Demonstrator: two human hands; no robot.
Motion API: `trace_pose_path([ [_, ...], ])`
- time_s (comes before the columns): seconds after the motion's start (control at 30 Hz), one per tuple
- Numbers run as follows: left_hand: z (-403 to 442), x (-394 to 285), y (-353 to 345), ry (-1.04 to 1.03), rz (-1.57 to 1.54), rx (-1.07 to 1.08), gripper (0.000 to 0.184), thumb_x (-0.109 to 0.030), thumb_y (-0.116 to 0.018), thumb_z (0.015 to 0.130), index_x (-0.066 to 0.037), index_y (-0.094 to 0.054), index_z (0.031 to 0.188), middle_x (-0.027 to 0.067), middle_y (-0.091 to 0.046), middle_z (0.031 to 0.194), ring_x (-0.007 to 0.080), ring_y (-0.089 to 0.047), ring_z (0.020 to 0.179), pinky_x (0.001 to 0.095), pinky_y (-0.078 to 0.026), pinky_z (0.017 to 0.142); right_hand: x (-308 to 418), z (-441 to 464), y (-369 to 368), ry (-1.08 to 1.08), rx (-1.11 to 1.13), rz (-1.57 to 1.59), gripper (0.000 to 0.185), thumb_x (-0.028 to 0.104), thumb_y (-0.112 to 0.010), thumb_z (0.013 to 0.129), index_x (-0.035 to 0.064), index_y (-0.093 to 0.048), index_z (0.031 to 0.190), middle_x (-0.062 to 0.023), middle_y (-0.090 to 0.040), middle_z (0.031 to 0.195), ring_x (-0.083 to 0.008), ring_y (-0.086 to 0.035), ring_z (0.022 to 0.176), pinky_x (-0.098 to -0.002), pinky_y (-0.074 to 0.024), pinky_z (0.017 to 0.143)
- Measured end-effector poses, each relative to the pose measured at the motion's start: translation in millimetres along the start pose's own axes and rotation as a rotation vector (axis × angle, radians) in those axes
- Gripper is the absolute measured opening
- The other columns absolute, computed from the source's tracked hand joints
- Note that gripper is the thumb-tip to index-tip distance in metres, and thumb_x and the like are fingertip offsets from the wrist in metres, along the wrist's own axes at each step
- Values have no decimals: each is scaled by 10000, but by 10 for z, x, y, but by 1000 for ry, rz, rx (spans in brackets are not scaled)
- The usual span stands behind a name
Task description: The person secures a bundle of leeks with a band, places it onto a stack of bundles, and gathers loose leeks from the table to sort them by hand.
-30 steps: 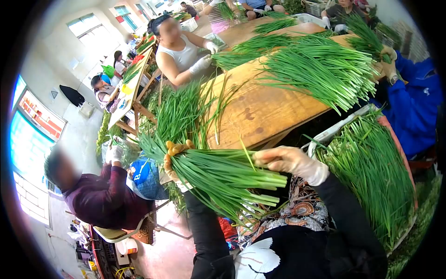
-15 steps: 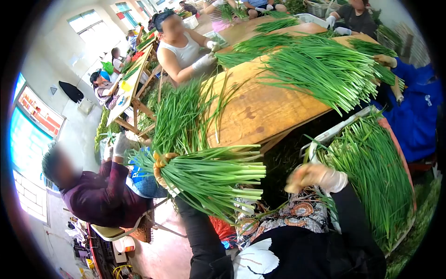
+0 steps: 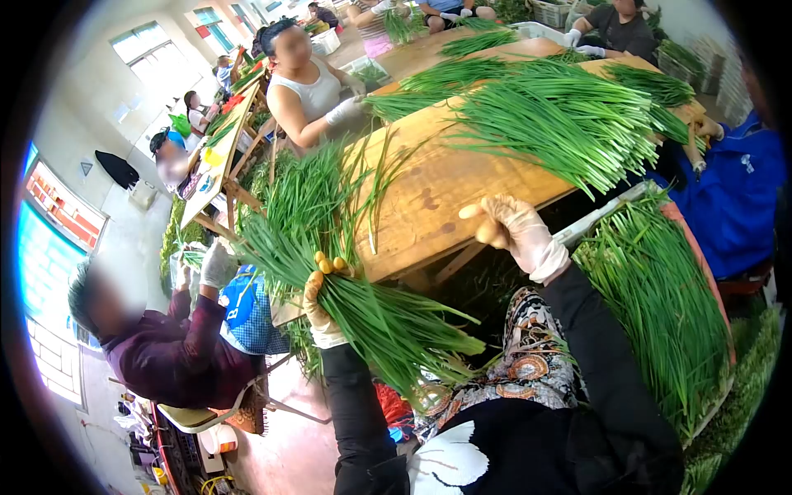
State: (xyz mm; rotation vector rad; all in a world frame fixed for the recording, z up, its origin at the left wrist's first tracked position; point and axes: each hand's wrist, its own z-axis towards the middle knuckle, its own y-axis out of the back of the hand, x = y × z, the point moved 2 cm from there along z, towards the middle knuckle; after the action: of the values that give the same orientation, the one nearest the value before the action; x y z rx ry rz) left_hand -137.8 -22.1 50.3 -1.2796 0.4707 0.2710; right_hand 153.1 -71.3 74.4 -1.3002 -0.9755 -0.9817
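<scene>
My left hand (image 3: 323, 299), in a pale glove with yellowed fingertips, is wrapped round a bunch of long green stalks (image 3: 394, 328). The bunch's cut ends point right and down over my lap, and its leafy tips fan out to the upper left. My right hand (image 3: 513, 233), gloved too, is raised over the near edge of the wooden table (image 3: 445, 198), apart from the bunch. Its fingers are curled and I cannot make out anything between them. Loose green stalks (image 3: 305, 198) lie on the table's left end.
A large pile of stalks (image 3: 561, 120) covers the table's far right part. A crate full of stalks (image 3: 656, 305) stands at my right. A person in dark purple (image 3: 165, 355) sits at the left, one in white (image 3: 309, 95) across the table, one in blue (image 3: 730, 198) at the right.
My right hand has left the cut ends of the bunch, moved away to the right, then risen to the table's edge. The bunch in my left hand now tilts further down at its cut ends.
</scene>
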Motion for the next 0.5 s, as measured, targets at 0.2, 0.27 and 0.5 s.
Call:
trace_pose_path([
  [0.2, 84, -85, -3, -64, 20, -66, 269, -191, -552, 784, -87, -564, 1031, 26, -602, 897, 142, -554, 872, 389, -381, 905, -369, -327, -212, 137, 483, -400, 773, 275, -653, 731, 90, -200, 1329, -106, -338, 1306, -188, -344, 1178, -336, -321, 938],
  [0.27, 121, -74, -45, -95, 47, -175, 243, -202, -556, 782, -87, -579, 995, 36, -608, 871, 152, -568, 826, 368, -399, 885, -596, -479, -320, 283, 505, -584, 738, 217, -656, 729, 78, -237, 1320, -124, -361, 1297, -193, -359, 1173, -335, -291, 973],
  [0.5, 21, -125, -32, 36, 46, -63, 241, -197, -566, 757, -57, -528, 950, -5, -497, 698, 142, -484, 670, 393, -406, 784, -265, -316, -162, -331, 209, -208, 305, 289, -619, 771, -1, -535, 814, -67, -598, 670, -81, -522, 467, -183, -407, 414],
])
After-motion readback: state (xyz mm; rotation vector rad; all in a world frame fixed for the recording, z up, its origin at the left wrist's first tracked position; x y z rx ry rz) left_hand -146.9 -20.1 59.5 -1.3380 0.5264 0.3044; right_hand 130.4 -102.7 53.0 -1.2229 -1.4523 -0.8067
